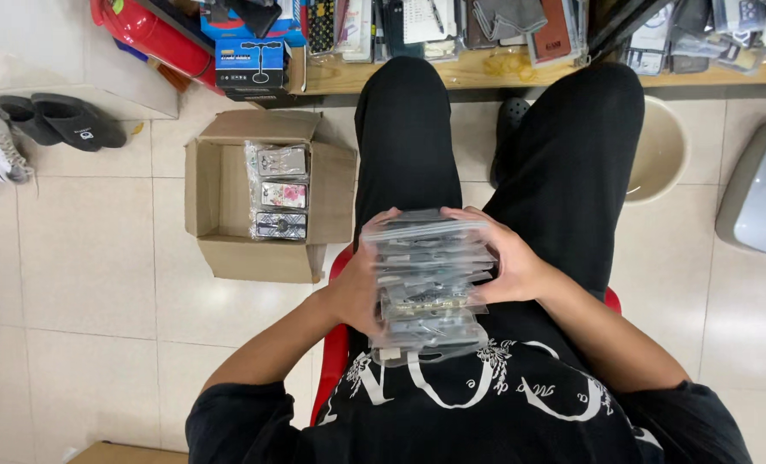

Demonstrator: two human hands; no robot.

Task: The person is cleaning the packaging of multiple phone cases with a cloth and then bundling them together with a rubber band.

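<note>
A stack of phone cases in clear plastic sleeves [428, 283] rests on my lap against my black shirt. My left hand [359, 279] grips the stack's left side, fingers curled over its far end. My right hand [509, 262] holds the right side, thumb on top. I sit on a red stool [335, 344] in black trousers. An open cardboard box [220, 202] stands on the tiled floor left of my left knee, with a row of bagged phone cases [278, 191] upright inside it.
A wooden shelf edge [486, 73] at the top carries several packaged items and a blue box [250, 62]. Black slippers [61, 120] and a sneaker lie at far left. A beige basin [662, 150] and a grey stool [765, 193] stand at right.
</note>
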